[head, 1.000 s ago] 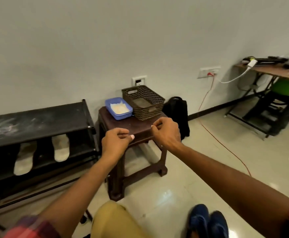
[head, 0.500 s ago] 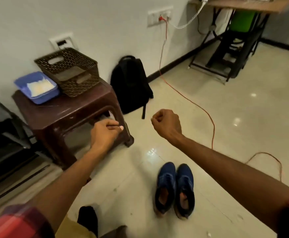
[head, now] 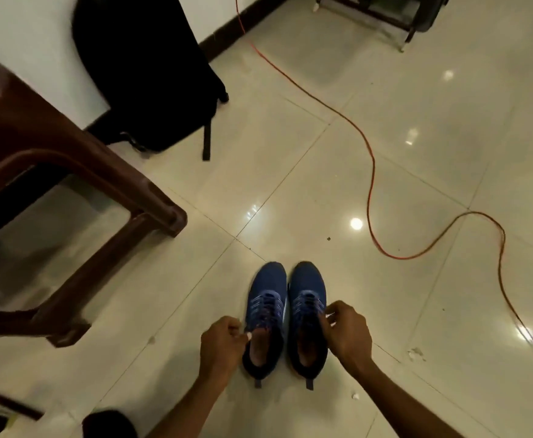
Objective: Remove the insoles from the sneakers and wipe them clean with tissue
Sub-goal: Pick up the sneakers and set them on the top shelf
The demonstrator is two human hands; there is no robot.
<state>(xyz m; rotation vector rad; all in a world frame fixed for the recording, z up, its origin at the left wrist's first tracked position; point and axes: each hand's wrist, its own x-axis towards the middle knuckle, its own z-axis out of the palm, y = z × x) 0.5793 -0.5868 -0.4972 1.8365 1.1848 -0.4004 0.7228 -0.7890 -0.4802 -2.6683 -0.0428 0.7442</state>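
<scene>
Two blue sneakers stand side by side on the tiled floor (head: 432,159), touching along their inner edges, toes pointing away from the person. The left sneaker (head: 266,289) and the right sneaker (head: 307,284) are both laced, and a brownish-orange insole shows down in each opening: one insole (head: 260,347) in the left, the other insole (head: 306,349) in the right. The left hand (head: 224,346) sits against the outer side of the left sneaker, its thumb tip at the rim of the opening. Its fingers are curled under and hidden, so I cannot tell whether its grip has closed on the shoe. The right hand (head: 349,333) is at the outer side of the right sneaker beside the laces, fingers curled, fingertips blurred against the fabric. Its grip cannot be judged either. To the left, a brown stool (head: 107,181) is cut off by the frame, top out of sight. A black backpack (head: 145,67) leans on the wall, its upper part cropped. An orange cable (head: 371,184) snakes over the tiles. A dark rounded shape (head: 110,425) at the bottom edge is too dim to identify
</scene>
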